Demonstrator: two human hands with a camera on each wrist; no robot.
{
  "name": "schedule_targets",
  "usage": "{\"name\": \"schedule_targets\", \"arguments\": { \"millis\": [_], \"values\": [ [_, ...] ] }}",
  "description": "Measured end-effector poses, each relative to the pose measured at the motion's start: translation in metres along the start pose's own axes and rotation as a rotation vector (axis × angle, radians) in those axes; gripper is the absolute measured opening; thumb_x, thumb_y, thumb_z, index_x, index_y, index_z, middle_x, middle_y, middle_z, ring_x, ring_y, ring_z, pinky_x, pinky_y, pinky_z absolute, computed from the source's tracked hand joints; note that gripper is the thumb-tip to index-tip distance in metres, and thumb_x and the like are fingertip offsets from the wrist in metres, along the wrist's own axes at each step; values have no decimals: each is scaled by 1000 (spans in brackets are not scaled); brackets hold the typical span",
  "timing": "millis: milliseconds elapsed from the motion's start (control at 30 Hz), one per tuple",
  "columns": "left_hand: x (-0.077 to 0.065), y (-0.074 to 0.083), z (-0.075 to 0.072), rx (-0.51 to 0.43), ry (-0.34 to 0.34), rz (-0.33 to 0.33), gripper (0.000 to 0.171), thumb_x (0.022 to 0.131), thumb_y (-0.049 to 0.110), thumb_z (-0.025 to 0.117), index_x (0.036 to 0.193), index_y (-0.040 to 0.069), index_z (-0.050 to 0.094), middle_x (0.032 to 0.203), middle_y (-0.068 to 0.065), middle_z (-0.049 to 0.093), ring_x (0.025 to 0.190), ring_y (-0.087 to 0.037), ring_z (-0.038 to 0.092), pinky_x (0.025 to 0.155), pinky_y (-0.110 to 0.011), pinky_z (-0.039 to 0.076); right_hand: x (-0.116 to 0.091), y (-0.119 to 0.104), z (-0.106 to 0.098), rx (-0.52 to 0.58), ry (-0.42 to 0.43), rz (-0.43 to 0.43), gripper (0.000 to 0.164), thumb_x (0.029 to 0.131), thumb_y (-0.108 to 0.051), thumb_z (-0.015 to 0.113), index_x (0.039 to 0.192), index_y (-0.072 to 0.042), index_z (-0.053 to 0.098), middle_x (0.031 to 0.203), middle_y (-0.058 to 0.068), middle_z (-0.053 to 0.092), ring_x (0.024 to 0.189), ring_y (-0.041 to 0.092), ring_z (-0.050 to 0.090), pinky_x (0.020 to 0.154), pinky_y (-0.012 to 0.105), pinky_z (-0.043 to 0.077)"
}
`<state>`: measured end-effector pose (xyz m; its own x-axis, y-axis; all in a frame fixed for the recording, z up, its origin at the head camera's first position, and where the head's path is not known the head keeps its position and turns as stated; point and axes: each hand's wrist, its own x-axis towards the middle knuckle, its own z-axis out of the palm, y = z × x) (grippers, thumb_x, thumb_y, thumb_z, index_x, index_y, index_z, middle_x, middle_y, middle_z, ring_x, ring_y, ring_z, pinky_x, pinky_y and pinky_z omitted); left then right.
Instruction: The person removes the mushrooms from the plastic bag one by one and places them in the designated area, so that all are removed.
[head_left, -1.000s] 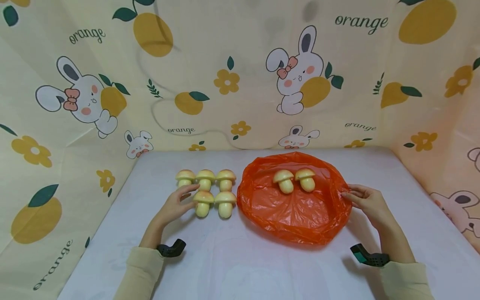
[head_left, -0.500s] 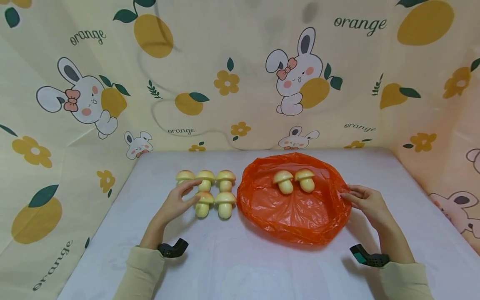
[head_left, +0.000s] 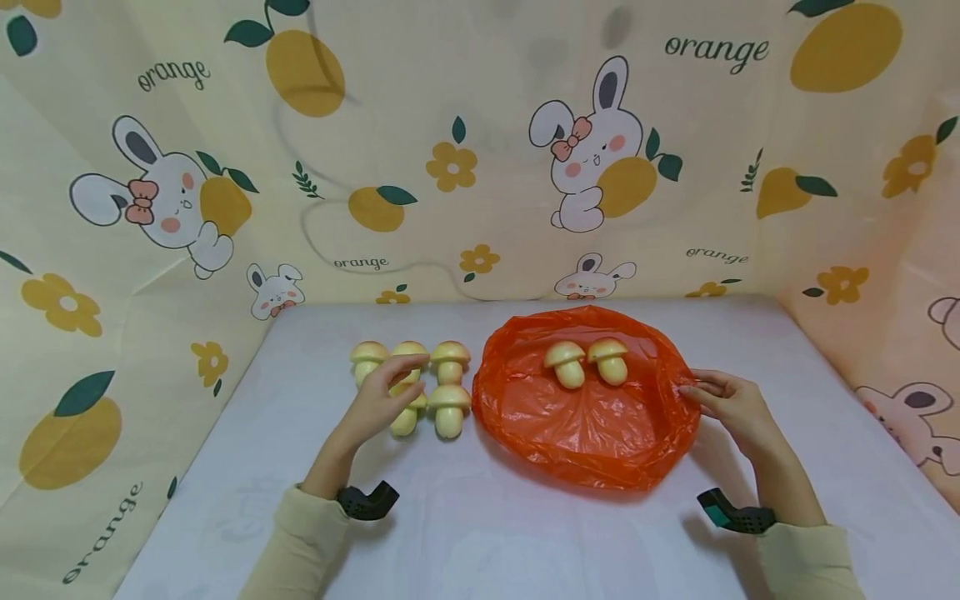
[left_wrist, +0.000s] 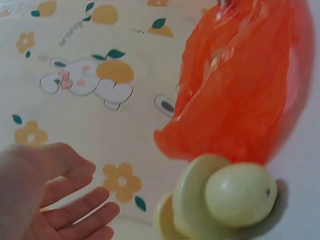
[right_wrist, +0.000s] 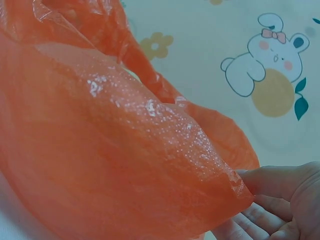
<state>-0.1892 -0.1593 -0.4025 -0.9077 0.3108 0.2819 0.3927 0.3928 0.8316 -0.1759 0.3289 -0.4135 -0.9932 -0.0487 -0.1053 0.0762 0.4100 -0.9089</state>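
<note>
My right hand [head_left: 733, 403] pinches the rim of the red bag [head_left: 585, 468]; my left hand [head_left: 372, 408], parted and empty, hangs near five mushrooms [head_left: 449, 414] left of that bag. Likely reaching to pick; next I'd pinch one.

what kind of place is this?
Probably a staged recording booth rather than a kitchen or shop: a printed rabbit-and-orange backdrop surrounds the pale tabletop on three sides, mushroom-shaped pieces stand in neat rows beside a red bag, and black devices are worn at the wrists.
</note>
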Motion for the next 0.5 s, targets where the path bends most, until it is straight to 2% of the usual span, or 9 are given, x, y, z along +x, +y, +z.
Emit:
{"name": "schedule_targets", "arguments": {
  "millis": [100, 200, 333, 367, 500],
  "values": [
    [2, 3, 7, 4, -3, 29, 39, 90, 0, 59, 126, -11, 54, 128, -30, 57, 122, -44, 53, 107, -57, 43, 1, -1, 0, -9, 0, 10, 63, 97, -28, 56, 138, 15, 38, 85, -36, 62, 82, -14, 62, 75, 13, 57],
    [5, 6, 14, 43, 11, 89, 37, 89, 4, 61, 123, -9, 57, 121, -27, 62, 116, -38, 58, 102, -50, 49, 1, -1, 1, -16, 0, 17, 63, 97, -29, 57, 138, 15, 38, 85, -36, 62, 82, -14, 62, 75, 14, 58],
    [9, 10, 22, 15, -23, 81, 36, 89, 3, 62, 124, -5, 58, 123, -24, 63, 117, -36, 59, 105, -50, 48, 1, -1, 1, -15, 0, 7, 62, 97, -28, 56, 137, 16, 39, 85, -36, 62, 82, -13, 63, 75, 14, 58],
    [10, 11, 24, -10, -45, 62, 37, 90, 2, 61, 126, -4, 57, 126, -24, 62, 120, -38, 57, 106, -54, 45, 0, -1, 1, -15, 0, 4, 62, 97, -28, 56, 137, 16, 39, 85, -36, 62, 82, -13, 63, 74, 14, 58],
    [15, 15, 32, -45, -95, 21, 38, 92, 4, 59, 130, -2, 55, 132, -23, 59, 126, -37, 55, 111, -55, 41, 0, 0, 1, -15, 3, -4, 61, 97, -28, 56, 136, 16, 39, 85, -36, 62, 82, -13, 63, 74, 15, 58]
  ]
}}
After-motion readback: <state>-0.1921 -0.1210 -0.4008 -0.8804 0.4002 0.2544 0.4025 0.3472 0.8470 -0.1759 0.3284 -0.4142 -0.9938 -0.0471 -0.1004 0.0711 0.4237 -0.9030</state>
